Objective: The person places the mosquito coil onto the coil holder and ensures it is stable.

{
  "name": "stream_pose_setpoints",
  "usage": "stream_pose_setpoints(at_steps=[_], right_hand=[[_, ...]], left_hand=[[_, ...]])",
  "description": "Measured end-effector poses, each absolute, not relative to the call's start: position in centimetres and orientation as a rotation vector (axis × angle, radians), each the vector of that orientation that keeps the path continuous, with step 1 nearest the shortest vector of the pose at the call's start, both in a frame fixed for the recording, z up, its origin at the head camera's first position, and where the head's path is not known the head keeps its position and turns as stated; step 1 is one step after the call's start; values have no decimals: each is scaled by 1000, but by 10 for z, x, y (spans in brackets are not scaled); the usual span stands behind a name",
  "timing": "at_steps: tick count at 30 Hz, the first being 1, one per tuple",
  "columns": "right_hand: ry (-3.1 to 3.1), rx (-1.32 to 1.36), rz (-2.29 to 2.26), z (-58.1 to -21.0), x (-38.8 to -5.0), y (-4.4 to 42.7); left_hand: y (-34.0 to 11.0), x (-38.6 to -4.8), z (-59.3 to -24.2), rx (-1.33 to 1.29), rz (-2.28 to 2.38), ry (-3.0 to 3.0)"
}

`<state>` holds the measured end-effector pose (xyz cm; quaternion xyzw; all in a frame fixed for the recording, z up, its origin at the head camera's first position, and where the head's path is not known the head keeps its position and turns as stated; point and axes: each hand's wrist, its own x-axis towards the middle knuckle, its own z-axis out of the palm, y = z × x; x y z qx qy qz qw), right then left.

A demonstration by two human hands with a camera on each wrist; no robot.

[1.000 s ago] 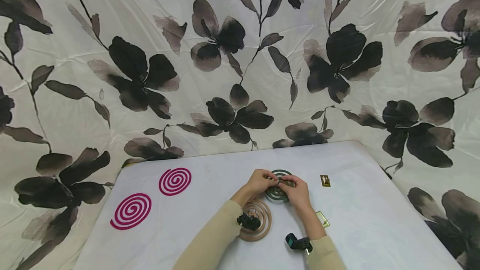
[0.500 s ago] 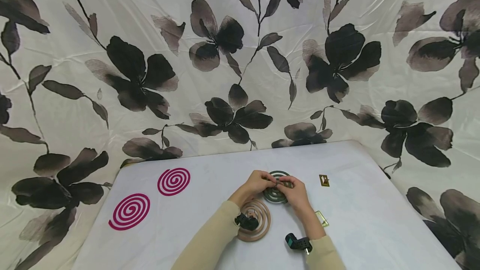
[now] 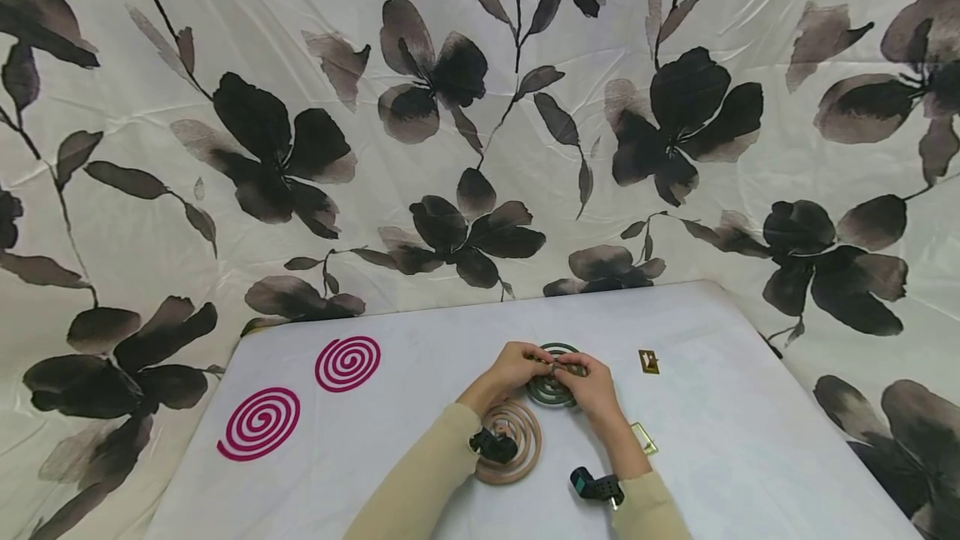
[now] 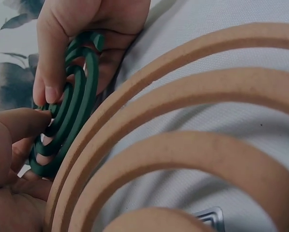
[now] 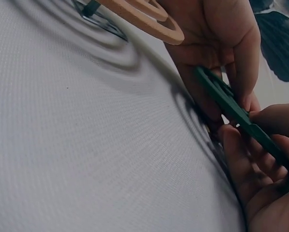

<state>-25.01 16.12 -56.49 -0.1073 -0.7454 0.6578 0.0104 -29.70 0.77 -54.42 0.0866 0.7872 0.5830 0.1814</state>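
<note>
A dark green mosquito coil (image 3: 551, 400) is held up between my two hands near the middle of the table. My left hand (image 3: 516, 365) pinches it from the left, while my right hand (image 3: 597, 386) grips it from the right. In the left wrist view the thumb and fingertips meet near the middle of the green coil (image 4: 77, 104), partly covering it. Seen edge-on in the right wrist view, the green coil (image 5: 231, 107) stands tilted above the cloth. Close below my left wrist is a light brown coil (image 4: 221, 85), raised off the table over a small metal stand (image 4: 216, 217).
Two magenta coils, one nearer (image 3: 262, 418) and one farther (image 3: 349, 362), lie on the left of the white table (image 3: 420, 357). A gold-coloured metal stand (image 3: 644, 363) lies to the right. Another metal stand (image 3: 649, 443) sits beside my right forearm. Floral fabric (image 3: 480, 148) hangs behind.
The head view has shifted very slightly. Both hands stay at the green coil, with only small finger movements near its middle.
</note>
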Motion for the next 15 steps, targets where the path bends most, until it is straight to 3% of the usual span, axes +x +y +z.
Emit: stream_pose_setpoints(at_steps=[15], right_hand=[[-2323,-331,2026,-567,-248,160]], left_hand=[[8,-297,-547,198,1631,2232]])
